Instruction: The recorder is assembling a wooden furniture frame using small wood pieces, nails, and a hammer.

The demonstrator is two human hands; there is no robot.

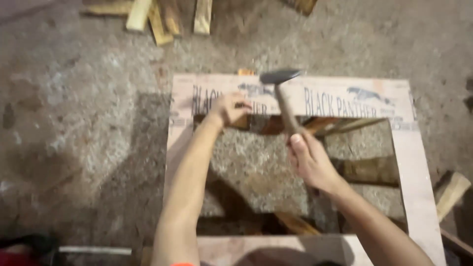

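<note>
Frame (295,96) of pale boards lies flat on the concrete floor (88,128), under both hands. Left hand (229,108) rests on its far rail, fingers curled and pinched together at the rail's inner edge; what they pinch is too blurred to tell. Right hand (310,162), just right of it, is wrapped around a hammer (283,93), whose head hangs over the rail. Wood offcuts (162,17) lie beyond.

Motion blurs the grey steel hammer head (281,75). The pale plywood frame (419,167) runs off the bottom edge. The left hand's fingertips (240,106) hide whatever they pinch.
</note>
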